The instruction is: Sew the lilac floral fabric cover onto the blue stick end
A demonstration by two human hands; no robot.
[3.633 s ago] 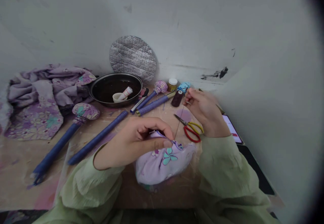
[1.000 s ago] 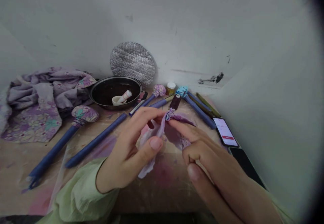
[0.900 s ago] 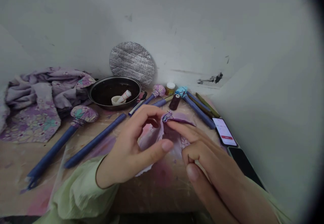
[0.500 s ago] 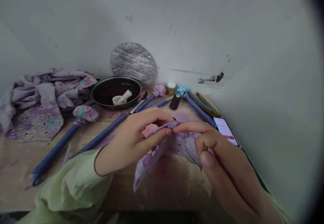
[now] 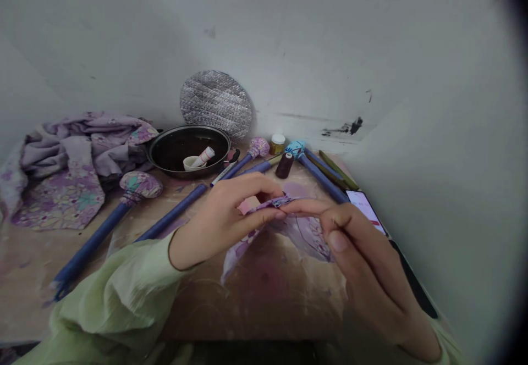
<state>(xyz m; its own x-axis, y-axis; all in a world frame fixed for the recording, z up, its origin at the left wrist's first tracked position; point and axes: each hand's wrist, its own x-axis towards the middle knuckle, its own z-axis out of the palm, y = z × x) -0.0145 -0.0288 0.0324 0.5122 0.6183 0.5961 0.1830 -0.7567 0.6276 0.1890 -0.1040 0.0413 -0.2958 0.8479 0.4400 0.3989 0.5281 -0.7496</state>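
Note:
A thin piece of purple floral cloth (image 5: 305,233) is held up above the table, its gathered top edge bunched in dark thread. My left hand (image 5: 223,216) pinches that gathered edge between thumb and fingers. From the right, my right hand (image 5: 363,266) reaches its index finger to the gathers and touches them. Its thumb and other fingers are pressed together, and what they grip is too small to make out. A dark thread (image 5: 303,230) hangs in front of the cloth. Just beyond the hands stands a dark purple thread spool (image 5: 284,166).
At the back left are a heap of floral cloth (image 5: 61,194) and a black pan (image 5: 163,161) holding a small cup. Blue-handled cloth-headed mallets (image 5: 140,185) lie around. A small jar (image 5: 277,144) stands by the wall, and a lit phone (image 5: 365,211) lies at right.
The cloth's hanging corner has risen and swung slightly right. My right hand has closed in and lifted a little. My left hand keeps its pinch on the gathers.

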